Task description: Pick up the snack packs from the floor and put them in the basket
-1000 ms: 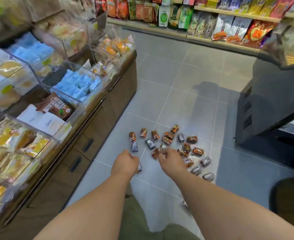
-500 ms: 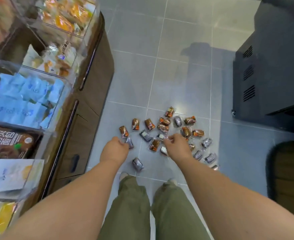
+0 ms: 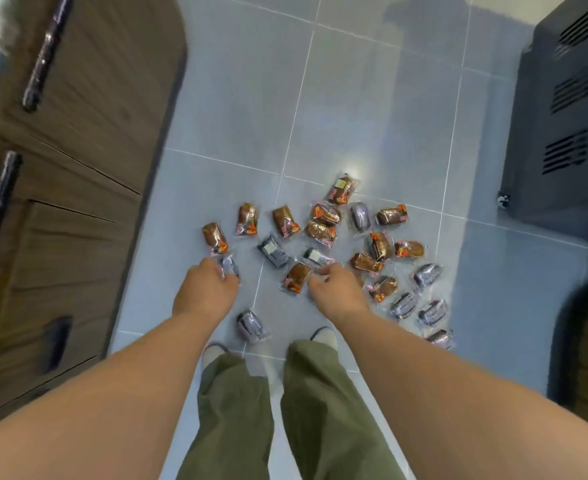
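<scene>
Head: grey snack pack (image 3: pixel 231 266) at left grip (image 3: pixel 205 289)

Bright even overhead light, floor tiles (image 3: pixel 354 98) glare, motion-blurred cabinet (image 3: pixel 78 133), wide-angle edge distortion.

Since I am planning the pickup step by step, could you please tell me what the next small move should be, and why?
Probably lower the left hand a little and pinch the grey pack at its fingertips: that pack lies on the floor right by the hand's curled fingers. Whether the fingers touch it yet is unclear.
</scene>
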The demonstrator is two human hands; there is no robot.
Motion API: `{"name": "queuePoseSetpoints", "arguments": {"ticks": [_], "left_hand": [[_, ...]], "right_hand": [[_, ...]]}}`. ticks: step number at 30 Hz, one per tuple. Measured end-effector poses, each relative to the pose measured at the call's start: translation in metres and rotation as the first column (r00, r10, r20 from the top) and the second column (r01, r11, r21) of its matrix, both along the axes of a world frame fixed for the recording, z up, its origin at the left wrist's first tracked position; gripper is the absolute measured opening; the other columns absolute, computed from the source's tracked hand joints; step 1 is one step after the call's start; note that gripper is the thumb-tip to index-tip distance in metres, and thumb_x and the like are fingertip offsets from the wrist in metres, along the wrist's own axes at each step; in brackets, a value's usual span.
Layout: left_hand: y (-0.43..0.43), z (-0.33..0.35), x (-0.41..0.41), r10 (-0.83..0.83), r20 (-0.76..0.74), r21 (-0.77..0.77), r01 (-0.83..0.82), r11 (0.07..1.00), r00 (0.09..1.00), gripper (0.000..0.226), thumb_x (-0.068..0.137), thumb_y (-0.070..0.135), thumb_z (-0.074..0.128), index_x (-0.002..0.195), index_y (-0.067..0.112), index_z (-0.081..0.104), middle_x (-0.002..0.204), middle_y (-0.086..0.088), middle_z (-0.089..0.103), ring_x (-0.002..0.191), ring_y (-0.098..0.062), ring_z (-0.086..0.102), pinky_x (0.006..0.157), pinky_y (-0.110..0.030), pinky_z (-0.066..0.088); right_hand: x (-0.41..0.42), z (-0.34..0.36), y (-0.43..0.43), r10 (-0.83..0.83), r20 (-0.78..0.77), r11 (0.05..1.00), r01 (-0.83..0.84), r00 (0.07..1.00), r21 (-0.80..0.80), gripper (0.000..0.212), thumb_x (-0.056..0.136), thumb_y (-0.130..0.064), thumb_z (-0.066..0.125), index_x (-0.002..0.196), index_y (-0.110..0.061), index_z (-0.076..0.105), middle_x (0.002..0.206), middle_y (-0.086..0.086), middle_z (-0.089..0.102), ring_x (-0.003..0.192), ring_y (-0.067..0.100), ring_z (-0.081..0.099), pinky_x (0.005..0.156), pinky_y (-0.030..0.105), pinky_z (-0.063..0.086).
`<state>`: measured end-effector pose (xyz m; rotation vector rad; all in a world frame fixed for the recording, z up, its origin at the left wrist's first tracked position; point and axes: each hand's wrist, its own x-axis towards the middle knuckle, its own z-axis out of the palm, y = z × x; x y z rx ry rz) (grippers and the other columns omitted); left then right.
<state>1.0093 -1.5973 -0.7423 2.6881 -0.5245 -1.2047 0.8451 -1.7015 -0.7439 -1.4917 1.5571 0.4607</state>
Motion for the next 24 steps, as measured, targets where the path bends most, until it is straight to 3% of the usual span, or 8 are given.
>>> {"name": "queuePoseSetpoints", "arguments": {"ticks": [2, 5, 9, 13, 18, 21, 24], "left_hand": [[-0.002, -0.05, 0.007, -0.018, -0.011, 0.01, 0.019, 1.0, 1.0, 0.034, 0.091, 0.026, 0.054, 0.12, 0.007, 0.051, 0.118, -0.017, 0.055, 0.107, -0.036, 0.054, 0.085, -0.036, 0.043], [-0.002, -0.124, 0.015, -0.035, -0.023, 0.037, 0.036, 0.999, 0.999, 0.037, 0.09, 0.029, 0.055, 0.121, 0.01, 0.048, 0.12, -0.017, 0.053, 0.11, -0.038, 0.052, 0.091, -0.04, 0.045], [-0.003, -0.209, 0.016, -0.043, -0.013, 0.086, 0.044, 0.995, 0.999, 0.043, 0.09, 0.029, 0.054, 0.127, 0.01, 0.044, 0.126, -0.018, 0.046, 0.111, -0.04, 0.052, 0.091, -0.042, 0.046], [-0.001, -0.286, 0.014, -0.082, -0.015, 0.109, 0.083, 0.991, 0.997, 0.048, 0.09, 0.032, 0.054, 0.132, 0.013, 0.042, 0.129, -0.017, 0.039, 0.107, -0.042, 0.053, 0.086, -0.039, 0.044], [0.002, -0.364, 0.01, -0.054, 0.008, 0.149, 0.052, 0.988, 0.999, 0.061, 0.085, 0.04, 0.061, 0.137, 0.021, 0.036, 0.138, -0.012, 0.024, 0.113, -0.044, 0.045, 0.094, -0.043, 0.041], [0.003, -0.398, 0.007, -0.026, 0.059, 0.168, 0.016, 0.986, 0.998, 0.072, 0.083, 0.042, 0.064, 0.141, 0.028, 0.022, 0.143, -0.011, 0.01, 0.115, -0.044, 0.038, 0.087, -0.041, 0.042], [0.006, -0.425, 0.005, -0.031, 0.103, 0.149, 0.016, 0.989, 0.994, 0.065, 0.088, 0.03, 0.058, 0.14, 0.029, 0.019, 0.145, -0.009, 0.006, 0.114, -0.043, 0.036, 0.079, -0.037, 0.037]], "right_hand": [[0.007, -0.048, -0.004, 0.012, -0.005, 1.0, -0.012, 1.0, 0.019, 0.042, 0.09, -0.035, 0.051, 0.126, -0.013, 0.049, 0.115, 0.014, 0.059, 0.103, 0.03, 0.058, 0.09, 0.041, 0.049], [0.015, -0.117, -0.008, 0.05, -0.029, 0.998, -0.049, 0.998, 0.034, 0.042, 0.09, -0.035, 0.052, 0.126, -0.013, 0.048, 0.121, 0.012, 0.056, 0.108, 0.031, 0.055, 0.088, 0.033, 0.045], [0.02, -0.205, -0.011, 0.06, -0.094, 0.994, -0.051, 0.994, 0.101, 0.048, 0.091, -0.038, 0.051, 0.13, -0.012, 0.042, 0.126, 0.015, 0.051, 0.109, 0.033, 0.053, 0.084, 0.033, 0.042], [0.022, -0.283, -0.006, 0.018, -0.177, 0.989, 0.008, 0.984, 0.145, 0.063, 0.089, -0.042, 0.052, 0.14, -0.014, 0.029, 0.132, 0.019, 0.045, 0.117, 0.038, 0.05, 0.099, 0.045, 0.045], [0.022, -0.363, 0.006, -0.057, -0.212, 0.989, 0.085, 0.976, 0.124, 0.067, 0.084, -0.042, 0.056, 0.139, -0.026, 0.023, 0.137, 0.019, 0.034, 0.122, 0.044, 0.041, 0.101, 0.05, 0.043], [0.022, -0.397, 0.012, -0.145, -0.195, 0.977, 0.172, 0.97, 0.13, 0.079, 0.084, -0.044, 0.059, 0.147, -0.036, 0.011, 0.146, 0.018, 0.022, 0.132, 0.044, 0.032, 0.108, 0.049, 0.037], [0.022, -0.419, 0.02, -0.18, -0.189, 0.974, 0.201, 0.965, 0.1, 0.084, 0.088, -0.044, 0.06, 0.149, -0.037, 0.003, 0.153, 0.018, 0.007, 0.136, 0.044, 0.027, 0.113, 0.047, 0.029]]}}
